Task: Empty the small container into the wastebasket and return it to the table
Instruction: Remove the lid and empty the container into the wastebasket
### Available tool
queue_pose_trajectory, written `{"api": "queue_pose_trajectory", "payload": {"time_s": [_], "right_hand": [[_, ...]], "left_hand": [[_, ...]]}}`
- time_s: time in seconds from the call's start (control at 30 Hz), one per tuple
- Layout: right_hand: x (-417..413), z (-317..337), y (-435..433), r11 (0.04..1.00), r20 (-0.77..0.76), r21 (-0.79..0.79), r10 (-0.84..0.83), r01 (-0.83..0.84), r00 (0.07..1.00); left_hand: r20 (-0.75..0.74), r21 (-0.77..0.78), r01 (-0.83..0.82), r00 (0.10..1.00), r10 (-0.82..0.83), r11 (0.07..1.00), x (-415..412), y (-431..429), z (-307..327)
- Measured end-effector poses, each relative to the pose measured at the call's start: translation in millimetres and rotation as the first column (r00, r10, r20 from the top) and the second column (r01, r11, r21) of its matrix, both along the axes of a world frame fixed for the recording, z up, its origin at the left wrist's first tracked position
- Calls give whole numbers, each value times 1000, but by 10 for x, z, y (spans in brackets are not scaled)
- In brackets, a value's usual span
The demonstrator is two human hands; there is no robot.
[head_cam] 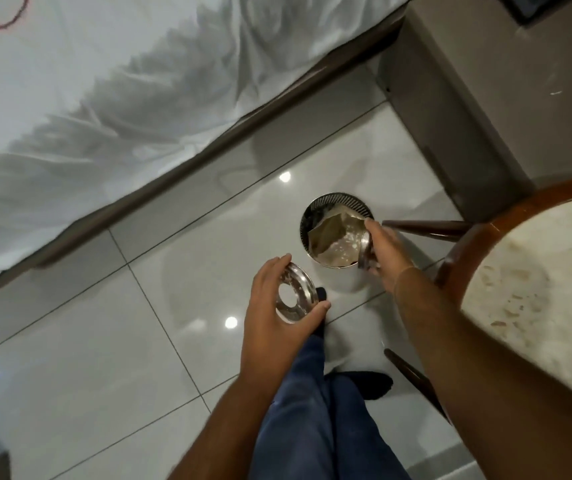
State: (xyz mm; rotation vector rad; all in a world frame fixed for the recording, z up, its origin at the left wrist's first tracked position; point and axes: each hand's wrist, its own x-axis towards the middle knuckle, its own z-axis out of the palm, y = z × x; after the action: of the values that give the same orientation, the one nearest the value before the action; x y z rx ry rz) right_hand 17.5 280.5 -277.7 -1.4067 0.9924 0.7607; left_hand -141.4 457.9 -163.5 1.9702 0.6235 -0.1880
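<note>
Head view: right hand [386,252] grips the container [365,250], tipped on its side with the mouth over the wastebasket [338,233]; basket stands on the tiled floor [104,341] just beside the round marble-topped bench [533,296], a brown bag [333,240] inside it. Left hand [274,306] is closed around a shiny ring-shaped lid [296,298], held apart from the basket, above the person's blue trouser leg [305,410]. A bed with white sheets [104,98] fills the upper left.
</note>
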Motion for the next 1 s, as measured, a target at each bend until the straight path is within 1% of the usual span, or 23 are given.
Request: {"api": "queue_pose_trajectory", "payload": {"time_s": [0.13,0.23,0.43,0.5,0.57,0.73,1.0], "right_hand": [[58,-297,108,985,26,-131,117,-112,993],[44,-450,126,942,37,-244,248,-232,968],[-26,-556,247,919,136,-317,289,-235,948],[-40,-571,333,888,177,-368,359,-277,917],[-62,-565,397,826,173,-434,468,-359,867],[-31,-538,482,732,200,-541,590,-414,782],[-4,-479,553,643,224,-641,680,-419,699]], "left_hand": [[-39,-2,-62,997,62,998,-116,99,-79],[-58,-3,-96,994,96,995,-171,123,-124],[-95,-15,-136,986,134,991,-248,175,-186],[-108,-18,-146,984,143,989,-258,213,-206],[-112,-8,-151,983,149,989,-272,245,-231],[-110,-1,-149,983,148,989,-261,324,-260],[-104,8,-116,988,116,993,-210,372,-281]]}}
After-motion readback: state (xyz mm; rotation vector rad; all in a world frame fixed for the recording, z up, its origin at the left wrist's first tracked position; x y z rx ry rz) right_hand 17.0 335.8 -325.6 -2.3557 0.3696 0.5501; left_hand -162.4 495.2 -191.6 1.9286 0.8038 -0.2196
